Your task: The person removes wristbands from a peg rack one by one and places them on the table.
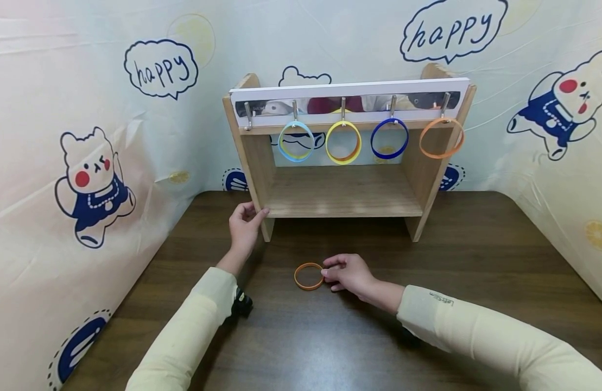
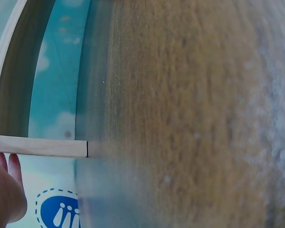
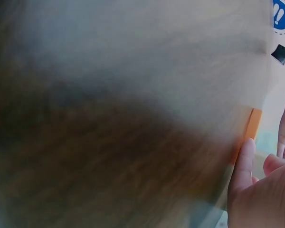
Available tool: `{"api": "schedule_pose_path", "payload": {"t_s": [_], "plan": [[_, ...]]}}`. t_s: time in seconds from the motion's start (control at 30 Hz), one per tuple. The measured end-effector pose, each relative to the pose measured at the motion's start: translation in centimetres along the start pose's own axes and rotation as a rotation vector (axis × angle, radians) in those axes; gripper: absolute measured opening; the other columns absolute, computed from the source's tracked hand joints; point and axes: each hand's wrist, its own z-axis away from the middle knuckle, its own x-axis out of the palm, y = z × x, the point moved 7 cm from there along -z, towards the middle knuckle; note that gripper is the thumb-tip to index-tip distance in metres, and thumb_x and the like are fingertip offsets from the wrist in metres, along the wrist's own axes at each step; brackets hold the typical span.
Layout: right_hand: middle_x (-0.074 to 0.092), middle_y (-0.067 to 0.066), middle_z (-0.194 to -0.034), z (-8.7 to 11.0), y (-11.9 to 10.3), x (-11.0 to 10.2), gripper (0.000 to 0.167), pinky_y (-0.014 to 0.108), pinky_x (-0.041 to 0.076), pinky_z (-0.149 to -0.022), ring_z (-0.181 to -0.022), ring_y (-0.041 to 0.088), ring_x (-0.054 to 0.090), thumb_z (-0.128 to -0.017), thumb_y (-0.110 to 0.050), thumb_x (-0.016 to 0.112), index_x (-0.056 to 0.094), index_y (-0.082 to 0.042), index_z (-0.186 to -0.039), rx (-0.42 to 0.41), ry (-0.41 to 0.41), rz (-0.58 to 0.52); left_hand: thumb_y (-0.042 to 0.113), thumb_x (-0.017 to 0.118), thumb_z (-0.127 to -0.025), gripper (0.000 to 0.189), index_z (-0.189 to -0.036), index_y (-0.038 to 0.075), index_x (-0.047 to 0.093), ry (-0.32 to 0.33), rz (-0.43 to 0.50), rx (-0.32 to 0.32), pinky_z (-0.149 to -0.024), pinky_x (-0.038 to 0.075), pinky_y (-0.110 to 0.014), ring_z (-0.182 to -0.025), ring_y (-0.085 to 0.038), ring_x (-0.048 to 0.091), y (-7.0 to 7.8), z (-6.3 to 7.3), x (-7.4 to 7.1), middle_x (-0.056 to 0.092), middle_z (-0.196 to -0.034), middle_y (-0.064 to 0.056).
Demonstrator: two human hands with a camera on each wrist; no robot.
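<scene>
My left hand (image 1: 244,231) grips the lower front edge of the left side panel (image 1: 247,157) of a wooden rack, thumb at the front. In the left wrist view, fingertips of the left hand (image 2: 7,194) meet the panel's pale edge (image 2: 42,146). On the table before the rack lies an orange ring (image 1: 308,288). My right hand (image 1: 352,274) pinches its right rim between thumb and fingers. The right wrist view has the ring (image 3: 253,123) edge-on, with a digit of the right hand (image 3: 261,194) against it.
Metal hooks line the rack's white-framed bar (image 1: 347,87). From them hang a light blue ring (image 1: 280,142), a yellow ring (image 1: 328,144), a dark blue ring (image 1: 373,142) and another orange ring (image 1: 442,156). Below is a wooden shelf (image 1: 344,190). Printed cloth (image 1: 173,157) surrounds the brown table (image 1: 301,336).
</scene>
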Motion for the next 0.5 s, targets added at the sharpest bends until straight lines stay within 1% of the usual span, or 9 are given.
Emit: {"api": "schedule_pose_path", "payload": {"t_s": [0.2,0.37,0.5], "plan": [[0.070,0.016,-0.094,0.2,-0.9,-0.5,0.030,0.036,0.058,-0.066,-0.087,0.030,0.068,-0.090,-0.002,0.068,0.061,0.009,-0.116,-0.058,-0.008,0.026,0.005,0.074,-0.086,0.031,-0.109,-0.009,0.061,0.005,-0.009,0.013,-0.074,0.052,-0.022,-0.094,-0.020,0.055,0.1,0.0,0.0,0.062,-0.105,-0.017],[0.069,0.015,-0.094,0.3,-1.8,-1.2,0.030,0.036,0.058,-0.068,-0.086,0.029,0.068,-0.089,-0.003,0.069,0.062,0.009,-0.116,-0.117,0.001,0.047,0.005,0.074,-0.086,0.031,-0.109,-0.009,0.060,0.005,-0.020,0.004,-0.073,0.052,-0.022,-0.094,-0.020,0.055,-0.1,-0.1,-0.1,0.062,-0.105,-0.017],[0.069,0.016,-0.096,0.2,-2.6,-2.0,0.028,0.037,0.058,-0.069,-0.087,0.030,0.067,-0.089,-0.003,0.070,0.063,0.008,-0.114,-0.155,0.022,0.057,0.011,0.076,-0.086,0.033,-0.111,-0.006,0.061,0.004,-0.015,-0.007,-0.076,0.052,-0.023,-0.096,-0.019,0.055,-1.8,-0.8,-0.1,0.062,-0.109,-0.016]]}}
